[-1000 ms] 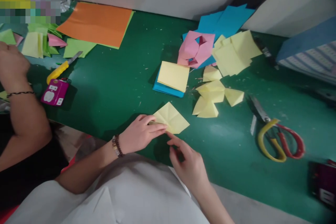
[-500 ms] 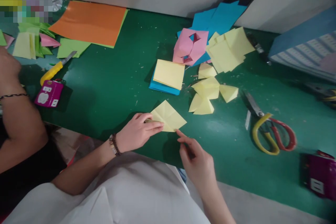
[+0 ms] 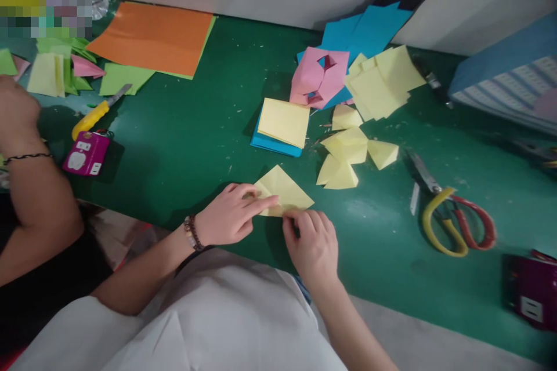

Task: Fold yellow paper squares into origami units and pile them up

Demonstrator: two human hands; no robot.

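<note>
Some gentle pressing makes my fold neat: left hand (image 3: 230, 214), fingers apart, on the yellow paper (image 3: 284, 184), right hand (image 3: 312, 242) at its near edge, pinching or not I can't tell.

one head-worn view, forward and down at the hands (image 3: 226, 217)

A bracelet (image 3: 194, 233) of small beads, some dark brown and some pale, circles the left wrist (image 3: 202, 231). The plain pale grey top (image 3: 243, 313) falls in loose, soft creases, a sliver of blue cloth (image 3: 303, 288) showing past its edge. Both forearms (image 3: 359, 327) are bare.
</note>
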